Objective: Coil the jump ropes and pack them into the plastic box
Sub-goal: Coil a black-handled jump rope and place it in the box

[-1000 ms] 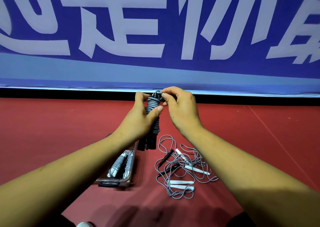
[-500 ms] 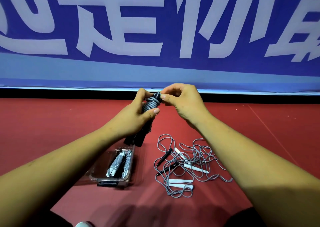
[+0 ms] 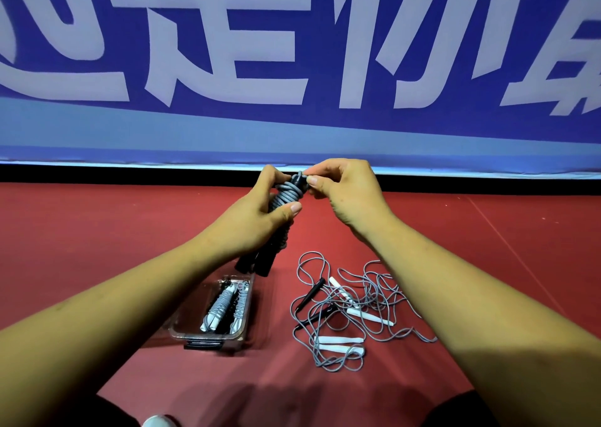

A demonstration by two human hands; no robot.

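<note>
Head view: left hand [image 3: 257, 218] raised above red floor [image 3: 97, 231], fingers [image 3: 291, 208] curled round coiled jump rope [image 3: 286, 195], black handles [image 3: 257, 265] pointing down. Right hand [image 3: 348, 192] pinches rope at bundle top. Plastic box [image 3: 185, 321] on floor below, two packed ropes [image 3: 224, 306] inside. Loose ropes [image 3: 344, 312] tangled just right of box, not touching it.

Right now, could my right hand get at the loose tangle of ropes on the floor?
Probably yes, once freed: the right hand pinches the cord end of the coiled rope that the left hand grips, but the tangle lies uncovered just beneath it.
</note>
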